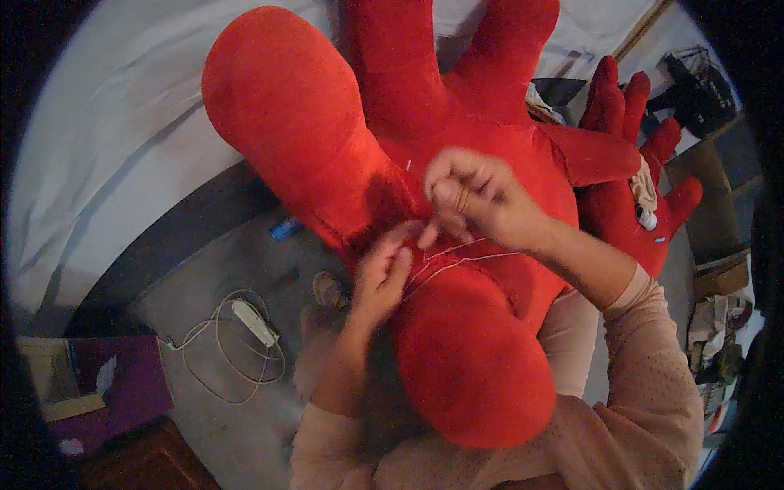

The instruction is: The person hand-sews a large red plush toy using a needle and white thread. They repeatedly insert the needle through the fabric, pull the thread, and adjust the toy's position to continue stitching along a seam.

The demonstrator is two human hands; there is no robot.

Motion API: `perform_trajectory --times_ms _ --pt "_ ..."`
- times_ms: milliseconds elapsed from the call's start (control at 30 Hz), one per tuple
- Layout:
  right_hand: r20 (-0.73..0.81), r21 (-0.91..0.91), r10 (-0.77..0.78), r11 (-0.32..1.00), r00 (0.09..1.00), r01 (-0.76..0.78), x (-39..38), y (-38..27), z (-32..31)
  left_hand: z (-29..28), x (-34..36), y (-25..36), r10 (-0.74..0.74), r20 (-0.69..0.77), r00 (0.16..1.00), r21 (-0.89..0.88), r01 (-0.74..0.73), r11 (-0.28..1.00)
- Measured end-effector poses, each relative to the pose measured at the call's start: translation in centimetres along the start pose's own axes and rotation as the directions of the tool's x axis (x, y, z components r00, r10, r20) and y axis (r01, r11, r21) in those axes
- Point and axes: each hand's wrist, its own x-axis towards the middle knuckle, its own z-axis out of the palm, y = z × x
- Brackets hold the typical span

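A big red stuffed fabric figure (457, 310) with thick, rounded limbs lies across my lap and reaches away from me. Against its middle, where two limbs meet, my left hand (380, 282) pinches the red fabric, its fingertips slightly blurred. Just above and to the right, my right hand (486, 200) is raised over the figure with its fingers curled into a pinch. Whatever it holds is too small and smeared to make out. Pale thread (465, 261) runs in loose strands over the red fabric beneath both hands.
A second red stuffed piece (633, 216) with finger-like ends lies at the right. On the floor at left are a white power strip (256, 322) with a coiled cord and a blue object (285, 229). Cardboard boxes (723, 180) line the right side. White sheeting (106, 147) hangs at the far left.
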Motion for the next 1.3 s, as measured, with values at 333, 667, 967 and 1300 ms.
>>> perform_trajectory --times_ms 333,667,967,1300 --pt "-0.783 -0.326 -0.466 0.872 0.413 0.366 -12.1 -22.1 -23.4 -3.0 0.6 1.7 -0.307 0.015 0.952 -0.144 0.306 0.941" --pt "-0.872 -0.437 -0.444 0.896 -0.205 -0.080 -35.1 -27.0 -44.7 -11.1 -3.0 -0.9 -0.134 -0.215 0.967 0.156 0.170 0.973" --pt "-0.898 -0.403 -0.434 0.876 -0.070 -0.265 -28.9 -23.0 -51.8 -16.9 -5.6 -2.2 -0.123 -0.520 0.845 0.293 0.311 0.904" --pt "0.015 -0.381 -0.017 0.925 1.000 0.021 -3.6 7.7 -17.4 -15.7 -4.8 -3.1 -0.186 -0.699 0.690 0.242 0.473 0.847"
